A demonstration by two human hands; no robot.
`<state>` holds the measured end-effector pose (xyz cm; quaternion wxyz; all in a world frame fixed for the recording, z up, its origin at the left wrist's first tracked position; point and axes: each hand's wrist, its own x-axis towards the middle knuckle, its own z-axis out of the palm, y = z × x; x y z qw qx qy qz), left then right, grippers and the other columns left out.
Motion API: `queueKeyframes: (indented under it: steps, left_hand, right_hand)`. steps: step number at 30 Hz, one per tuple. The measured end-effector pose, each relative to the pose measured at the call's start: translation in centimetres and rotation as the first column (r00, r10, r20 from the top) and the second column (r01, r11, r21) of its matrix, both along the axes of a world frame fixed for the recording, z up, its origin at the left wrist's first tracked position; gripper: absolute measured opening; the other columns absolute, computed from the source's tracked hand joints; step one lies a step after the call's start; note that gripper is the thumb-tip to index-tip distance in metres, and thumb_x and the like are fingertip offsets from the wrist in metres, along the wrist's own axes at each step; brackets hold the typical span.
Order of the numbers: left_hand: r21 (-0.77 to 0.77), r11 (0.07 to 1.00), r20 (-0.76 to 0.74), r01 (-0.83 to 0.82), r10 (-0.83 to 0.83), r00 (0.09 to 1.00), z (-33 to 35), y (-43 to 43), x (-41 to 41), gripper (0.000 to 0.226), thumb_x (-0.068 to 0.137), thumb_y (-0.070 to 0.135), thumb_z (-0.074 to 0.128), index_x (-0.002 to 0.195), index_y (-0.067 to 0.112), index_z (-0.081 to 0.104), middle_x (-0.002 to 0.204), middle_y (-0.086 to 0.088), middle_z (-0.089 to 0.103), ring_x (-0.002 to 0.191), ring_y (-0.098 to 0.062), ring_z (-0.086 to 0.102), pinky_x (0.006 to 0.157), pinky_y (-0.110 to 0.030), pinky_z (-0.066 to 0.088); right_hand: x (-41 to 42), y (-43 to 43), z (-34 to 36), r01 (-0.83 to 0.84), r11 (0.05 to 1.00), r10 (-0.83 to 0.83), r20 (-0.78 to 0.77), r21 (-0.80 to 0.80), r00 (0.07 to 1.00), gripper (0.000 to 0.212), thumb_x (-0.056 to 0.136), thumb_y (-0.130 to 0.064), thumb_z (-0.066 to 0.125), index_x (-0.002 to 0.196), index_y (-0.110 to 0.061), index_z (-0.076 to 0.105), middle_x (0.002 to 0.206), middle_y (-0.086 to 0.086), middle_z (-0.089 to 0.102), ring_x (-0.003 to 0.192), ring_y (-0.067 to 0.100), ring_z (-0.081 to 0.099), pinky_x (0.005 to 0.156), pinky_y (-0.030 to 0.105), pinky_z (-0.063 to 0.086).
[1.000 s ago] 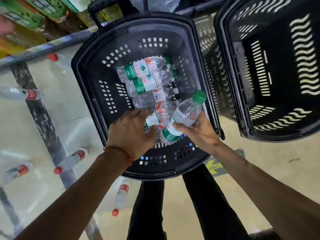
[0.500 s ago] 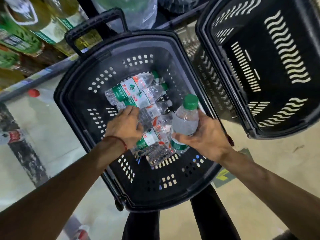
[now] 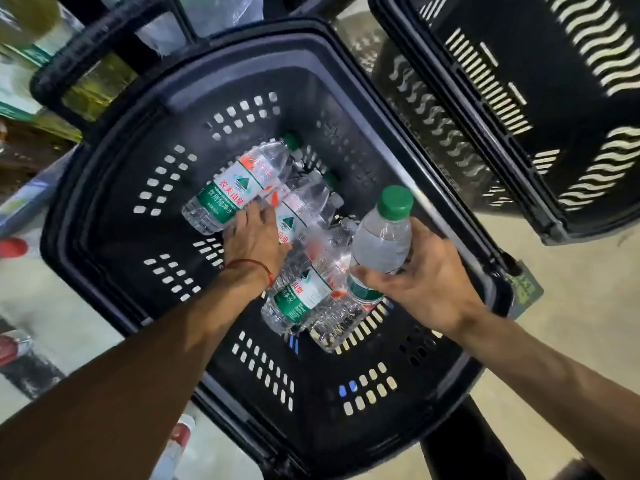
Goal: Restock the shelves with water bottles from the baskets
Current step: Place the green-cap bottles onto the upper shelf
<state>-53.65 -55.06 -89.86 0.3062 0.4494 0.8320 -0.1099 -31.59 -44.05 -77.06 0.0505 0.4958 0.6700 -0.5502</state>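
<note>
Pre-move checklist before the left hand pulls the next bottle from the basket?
1. Right hand grips the raised bottle: ok.
2. Cap on that bottle: ok.
3. Left hand grips the labelled bottle: cannot tell; fingers lie on it, grip hidden.
4. More bottles lying in the basket: ok.
5. Second basket apart from both hands: ok.

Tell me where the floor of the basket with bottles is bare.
Bare: a patch between the left wall of the basket and the bottles, and another between the bottles and the near wall. Crowded: the middle to the right wall, where bottles pile under the left hand; the right hand holds a bottle above.
</note>
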Motion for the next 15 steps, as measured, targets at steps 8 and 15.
queueKeyframes:
  steps: [8, 15]
  left_hand:
    - [0.034, 0.987, 0.170, -0.159, 0.151, 0.974, -1.3, 1.8, 0.0, 0.101, 0.085, 0.050, 0.077, 0.160, 0.013, 0.019, 0.155, -0.016, 0.035, 0.140, -0.033, 0.037, 0.108, -0.049, 0.045]
    - [0.024, 0.942, 0.293, -0.335, 0.313, 0.903, 2.4, -0.6, -0.1, 0.092, 0.085, 0.037, 0.082, 0.156, 0.010, 0.032, 0.157, -0.019, 0.030, 0.145, -0.034, 0.029, 0.121, -0.045, 0.033]
  right_hand:
    - [0.3, -0.2, 0.6, 0.101, 0.987, -0.108, -0.051, -0.123, 0.993, 0.077, 0.064, -0.055, 0.091, 0.126, -0.020, 0.062, 0.114, -0.004, 0.077, 0.107, 0.018, 0.075, 0.095, 0.043, 0.062]
    - [-0.3, -0.1, 1.9, -0.021, 1.000, 0.023, -0.077, 0.019, 0.997, 0.055, 0.078, 0.004, 0.085, 0.127, -0.001, 0.061, 0.108, 0.004, 0.079, 0.102, 0.019, 0.076, 0.083, 0.026, 0.062]
